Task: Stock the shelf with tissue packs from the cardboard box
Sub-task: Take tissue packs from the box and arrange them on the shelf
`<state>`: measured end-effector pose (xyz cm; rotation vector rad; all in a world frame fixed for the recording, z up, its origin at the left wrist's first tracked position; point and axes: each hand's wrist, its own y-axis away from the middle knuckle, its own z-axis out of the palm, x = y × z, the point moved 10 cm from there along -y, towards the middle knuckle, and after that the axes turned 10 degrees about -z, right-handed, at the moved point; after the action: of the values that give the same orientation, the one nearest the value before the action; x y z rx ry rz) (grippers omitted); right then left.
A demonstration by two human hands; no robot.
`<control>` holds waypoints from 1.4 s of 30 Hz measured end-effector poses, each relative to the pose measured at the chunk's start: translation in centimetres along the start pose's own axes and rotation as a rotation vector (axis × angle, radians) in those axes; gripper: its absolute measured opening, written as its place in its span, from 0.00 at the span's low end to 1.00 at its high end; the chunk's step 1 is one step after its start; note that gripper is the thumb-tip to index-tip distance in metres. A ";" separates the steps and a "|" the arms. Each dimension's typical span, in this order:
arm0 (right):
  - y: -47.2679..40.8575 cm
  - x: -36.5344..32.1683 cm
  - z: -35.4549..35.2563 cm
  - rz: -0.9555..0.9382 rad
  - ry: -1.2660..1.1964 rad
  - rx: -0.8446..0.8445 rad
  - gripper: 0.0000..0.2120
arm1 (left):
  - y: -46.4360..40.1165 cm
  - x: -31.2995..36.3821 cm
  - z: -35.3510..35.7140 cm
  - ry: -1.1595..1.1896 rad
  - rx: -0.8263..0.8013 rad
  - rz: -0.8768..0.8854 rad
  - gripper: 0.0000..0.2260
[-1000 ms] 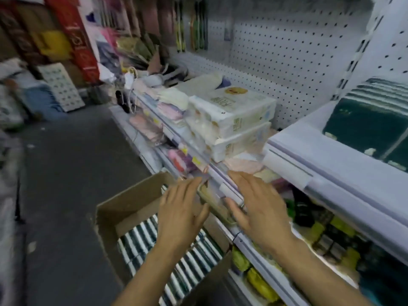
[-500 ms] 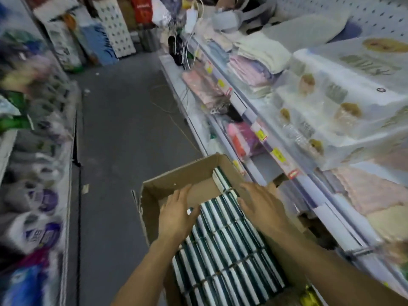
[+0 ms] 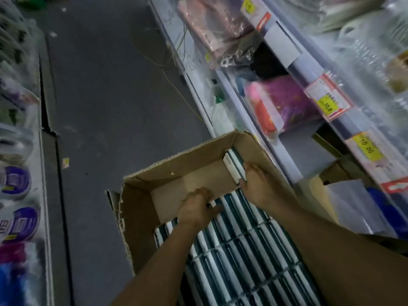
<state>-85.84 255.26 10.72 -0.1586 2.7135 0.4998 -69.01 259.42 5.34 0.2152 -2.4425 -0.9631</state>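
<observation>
Both hands reach down into the open cardboard box (image 3: 141, 208). Left hand (image 3: 195, 209) sits knuckles-up at the far end of the packed rows, its fingers curled over the ends of the tissue packs (image 3: 240, 257) and dipping into the gap there — whether this grip has closed on any one pack I cannot tell. Right hand (image 3: 257, 184) lies against the box's right wall, thumb and fingers curled round a white-edged tissue pack (image 3: 234, 166) that stands higher than the rest at the far right corner.

The packs are striped dark green and white, set on edge in tight rows that fill the near part of the box; no writing on them can be read. The far left part of the box shows bare cardboard bottom, so there is open room there. The box's left rim is ragged and torn.

Just right of the box runs the white shelf (image 3: 287, 138); its front rail carries yellow price tags — one reads "10.0" (image 3: 327, 104), another "10" (image 3: 366, 146). A pink wrapped package (image 3: 280, 104) lies on the lower tier. Left of the box is open grey floor (image 3: 106, 89).
</observation>
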 end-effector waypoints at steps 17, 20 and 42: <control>-0.3 -0.4 -1.5 0.069 0.152 0.091 0.19 | 0.2 0.7 -3.5 0.240 0.216 0.018 0.07; 3.3 -0.6 -3.7 -0.014 0.032 0.186 0.16 | 3.2 0.2 -5.6 0.558 0.285 -0.014 0.07; 49.5 -4.2 -19.0 -0.282 -0.539 0.919 0.06 | 39.6 14.4 4.6 1.561 -0.349 0.316 0.30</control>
<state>-97.12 294.61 44.67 -0.1228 2.0804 -0.6917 -82.30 286.68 34.87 0.2835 -0.8320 -0.6126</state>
